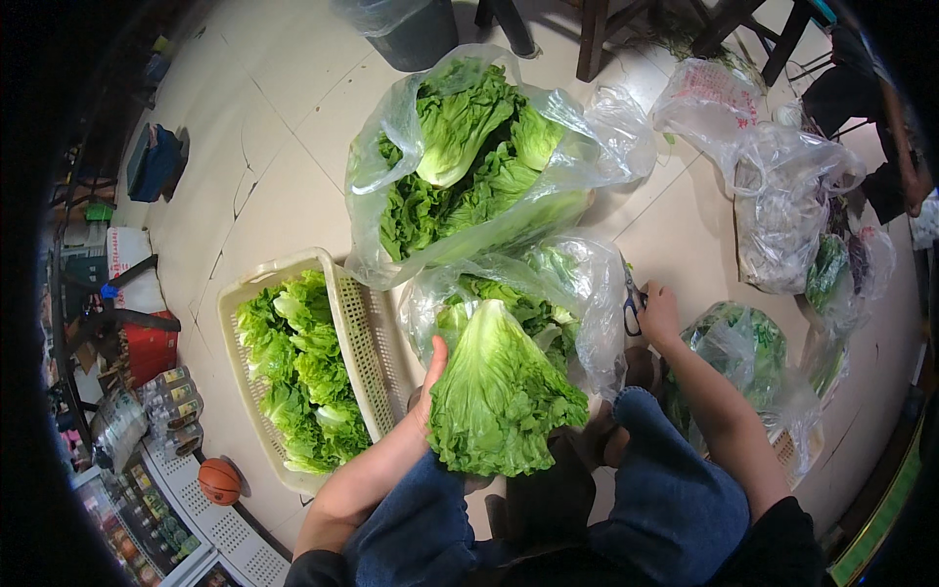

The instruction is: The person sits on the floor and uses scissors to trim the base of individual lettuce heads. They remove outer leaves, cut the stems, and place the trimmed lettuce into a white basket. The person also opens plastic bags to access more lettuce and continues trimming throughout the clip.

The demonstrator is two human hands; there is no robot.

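Note:
My left hand (433,381) holds a head of leaf lettuce (506,396) from its left side, cut base pointing away from me, above my knees. At the right, my right hand (658,312) is at the handles of a pair of scissors (631,301); whether its fingers grip them is hard to tell. Just beyond the lettuce lies an open clear plastic bag (598,315) with more greens in it. Farther off, a larger clear bag (374,220) holds several lettuce heads (462,132). To the left, a cream plastic basket (356,352) contains lettuce (308,367).
Bagged greens (741,345) lie beside my right arm, with a bag of pale contents (777,235) beyond. A dark bin (418,37) and wooden stool legs (593,44) stand at the top. A basketball (219,481) rests at lower left. Part of another person (851,95) shows at upper right.

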